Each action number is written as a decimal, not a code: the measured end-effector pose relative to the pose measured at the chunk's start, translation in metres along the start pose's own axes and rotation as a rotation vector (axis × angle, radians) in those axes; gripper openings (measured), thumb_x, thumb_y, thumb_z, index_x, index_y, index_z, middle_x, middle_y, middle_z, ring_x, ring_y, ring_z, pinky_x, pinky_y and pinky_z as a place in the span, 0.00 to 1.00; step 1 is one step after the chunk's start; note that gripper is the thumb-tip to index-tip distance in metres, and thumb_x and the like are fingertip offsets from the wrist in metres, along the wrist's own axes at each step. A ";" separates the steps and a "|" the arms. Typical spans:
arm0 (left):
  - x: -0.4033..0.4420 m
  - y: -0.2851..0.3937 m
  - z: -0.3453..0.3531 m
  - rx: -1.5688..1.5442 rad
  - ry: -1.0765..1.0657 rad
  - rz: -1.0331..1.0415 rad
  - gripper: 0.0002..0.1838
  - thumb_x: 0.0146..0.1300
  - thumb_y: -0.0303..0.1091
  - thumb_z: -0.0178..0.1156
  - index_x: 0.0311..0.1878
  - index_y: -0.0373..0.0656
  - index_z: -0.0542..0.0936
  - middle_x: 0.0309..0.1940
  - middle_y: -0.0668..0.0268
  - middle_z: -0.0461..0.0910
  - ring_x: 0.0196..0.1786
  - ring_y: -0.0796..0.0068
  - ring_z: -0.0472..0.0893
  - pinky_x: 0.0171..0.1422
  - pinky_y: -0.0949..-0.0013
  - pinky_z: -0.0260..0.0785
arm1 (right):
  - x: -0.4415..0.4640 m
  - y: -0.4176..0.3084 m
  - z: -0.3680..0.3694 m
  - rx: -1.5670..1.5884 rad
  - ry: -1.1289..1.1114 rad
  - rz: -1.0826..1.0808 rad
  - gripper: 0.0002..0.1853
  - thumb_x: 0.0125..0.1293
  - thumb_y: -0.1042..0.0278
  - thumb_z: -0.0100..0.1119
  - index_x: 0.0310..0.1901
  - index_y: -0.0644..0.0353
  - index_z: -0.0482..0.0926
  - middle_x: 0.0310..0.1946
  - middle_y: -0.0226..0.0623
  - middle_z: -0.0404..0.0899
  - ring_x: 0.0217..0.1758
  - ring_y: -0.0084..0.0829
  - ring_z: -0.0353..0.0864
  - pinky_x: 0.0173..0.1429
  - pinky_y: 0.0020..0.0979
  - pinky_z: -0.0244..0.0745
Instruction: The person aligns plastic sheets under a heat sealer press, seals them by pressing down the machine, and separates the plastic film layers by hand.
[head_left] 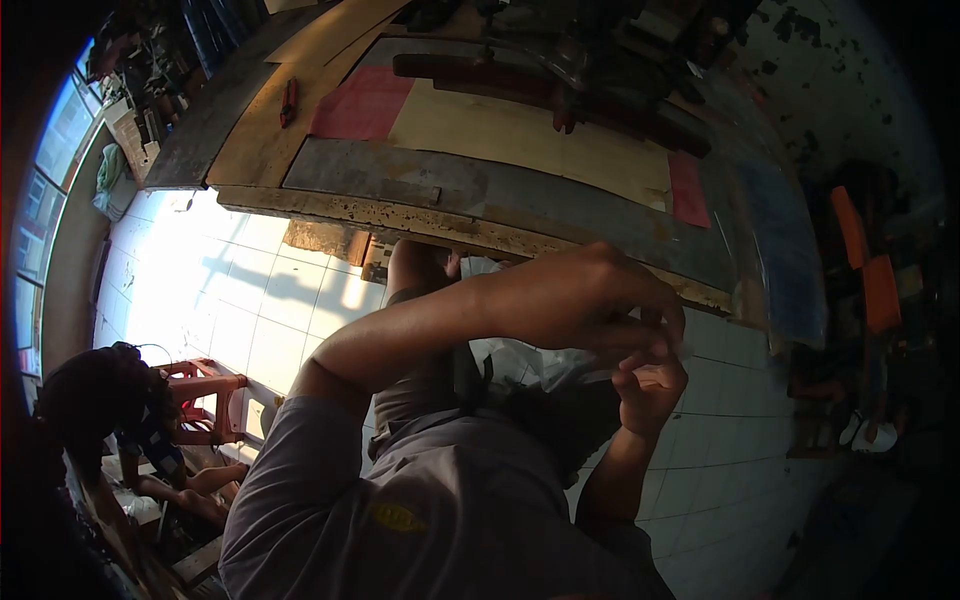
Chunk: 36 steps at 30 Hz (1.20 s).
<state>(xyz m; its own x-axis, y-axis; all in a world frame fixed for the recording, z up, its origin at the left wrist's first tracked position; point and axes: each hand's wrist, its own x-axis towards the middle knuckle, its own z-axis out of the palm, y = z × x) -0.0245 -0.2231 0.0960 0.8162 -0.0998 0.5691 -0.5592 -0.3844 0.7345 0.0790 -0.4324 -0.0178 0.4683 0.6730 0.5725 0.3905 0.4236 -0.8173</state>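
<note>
My left hand (600, 300) reaches across in front of my body, just beyond the near edge of the workbench. Below it, my right hand (650, 385) is raised with its fingers curled, and the fingertips of both hands come together. A small pale blur shows beside the fingertips, but I cannot make out what they pinch. On the bench top (400, 180) beyond lie a pale yellow sheet (520, 140) and a pink-red sheet (365, 103) at its left end. Over the yellow sheet extends a long dark bar (470, 72) of a machine.
A red-and-black box cutter (289, 103) lies on the bench's left part. The wooden bench edge (400, 213) runs before me. At lower left, another person (150, 440) is near a red plastic stool (205, 400). Orange objects (880, 290) stand at right.
</note>
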 end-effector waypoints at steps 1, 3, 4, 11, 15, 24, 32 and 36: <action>0.001 0.004 -0.004 -0.016 -0.011 -0.094 0.11 0.67 0.31 0.73 0.51 0.41 0.87 0.37 0.64 0.90 0.38 0.75 0.89 0.40 0.71 0.80 | 0.001 -0.001 0.002 0.029 0.041 0.068 0.18 0.69 0.58 0.76 0.46 0.63 0.80 0.47 0.44 0.85 0.47 0.33 0.88 0.50 0.33 0.85; -0.002 -0.001 -0.006 -0.137 0.031 -0.241 0.15 0.67 0.30 0.74 0.54 0.40 0.85 0.38 0.65 0.89 0.39 0.79 0.88 0.42 0.73 0.79 | 0.006 -0.008 0.014 0.080 0.130 0.202 0.15 0.71 0.62 0.73 0.46 0.64 0.80 0.36 0.41 0.86 0.34 0.30 0.89 0.37 0.28 0.86; -0.008 -0.012 -0.004 -0.240 0.085 -0.294 0.16 0.66 0.30 0.75 0.55 0.39 0.84 0.38 0.66 0.89 0.40 0.80 0.88 0.43 0.74 0.78 | 0.009 -0.008 0.020 0.053 0.199 0.238 0.14 0.72 0.63 0.71 0.46 0.65 0.80 0.34 0.40 0.86 0.30 0.29 0.88 0.33 0.27 0.85; -0.053 -0.048 0.014 -0.231 0.433 -0.525 0.17 0.72 0.26 0.69 0.61 0.35 0.81 0.41 0.65 0.89 0.42 0.82 0.87 0.47 0.74 0.81 | 0.018 0.003 0.044 0.185 0.311 0.470 0.10 0.76 0.74 0.63 0.53 0.68 0.77 0.35 0.42 0.86 0.29 0.30 0.88 0.34 0.28 0.84; -0.065 -0.064 0.013 -0.247 0.565 -0.530 0.16 0.75 0.27 0.66 0.62 0.34 0.81 0.40 0.63 0.89 0.40 0.81 0.87 0.44 0.74 0.82 | 0.032 0.006 0.054 0.106 0.280 0.430 0.16 0.75 0.78 0.62 0.61 0.68 0.73 0.43 0.44 0.87 0.35 0.32 0.89 0.41 0.29 0.85; -0.043 -0.091 -0.036 -0.070 0.472 -0.482 0.12 0.76 0.28 0.62 0.58 0.36 0.83 0.41 0.62 0.91 0.44 0.76 0.90 0.52 0.70 0.81 | 0.110 0.050 0.016 0.026 0.089 0.279 0.17 0.74 0.77 0.65 0.61 0.68 0.78 0.44 0.40 0.88 0.44 0.28 0.90 0.50 0.27 0.83; -0.052 -0.107 -0.043 -0.090 0.494 -0.610 0.09 0.75 0.28 0.62 0.50 0.34 0.87 0.44 0.63 0.90 0.47 0.78 0.87 0.56 0.70 0.80 | 0.123 0.082 0.007 -0.110 -0.057 0.271 0.05 0.76 0.77 0.63 0.49 0.64 0.85 0.45 0.35 0.88 0.44 0.22 0.86 0.52 0.26 0.80; -0.055 -0.115 -0.044 -0.077 0.481 -0.512 0.09 0.72 0.28 0.63 0.48 0.35 0.89 0.44 0.64 0.90 0.46 0.78 0.87 0.56 0.71 0.79 | 0.123 0.075 0.003 -0.086 -0.087 0.307 0.06 0.75 0.79 0.62 0.48 0.66 0.86 0.49 0.37 0.87 0.49 0.24 0.86 0.55 0.27 0.80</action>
<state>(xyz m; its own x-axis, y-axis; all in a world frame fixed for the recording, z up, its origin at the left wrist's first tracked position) -0.0115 -0.1328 -0.0040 0.8346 0.4995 0.2323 -0.1453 -0.2071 0.9675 0.1634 -0.3158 -0.0087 0.5068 0.8119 0.2898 0.3092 0.1426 -0.9402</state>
